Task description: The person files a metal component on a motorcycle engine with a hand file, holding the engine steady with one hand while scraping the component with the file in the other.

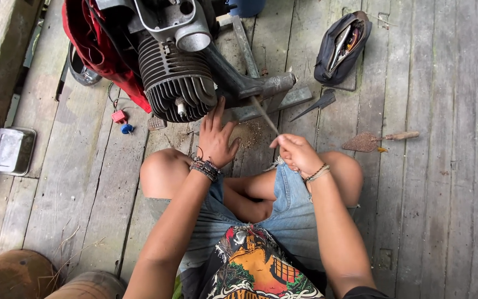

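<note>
A small engine with a dark finned cylinder and a grey exhaust pipe lies on the wooden plank floor in front of my crossed legs. My left hand is spread flat, fingers reaching up to the bottom of the finned cylinder. My right hand is closed around a thin metal rod that slants up and left, its tip at the exhaust pipe's end. Rust-coloured debris lies on the boards below the pipe.
A dark open tool pouch lies at the back right, with a black pointed blade and a rusty trowel near it. A metal tray sits at the left. Red cloth hangs off the engine.
</note>
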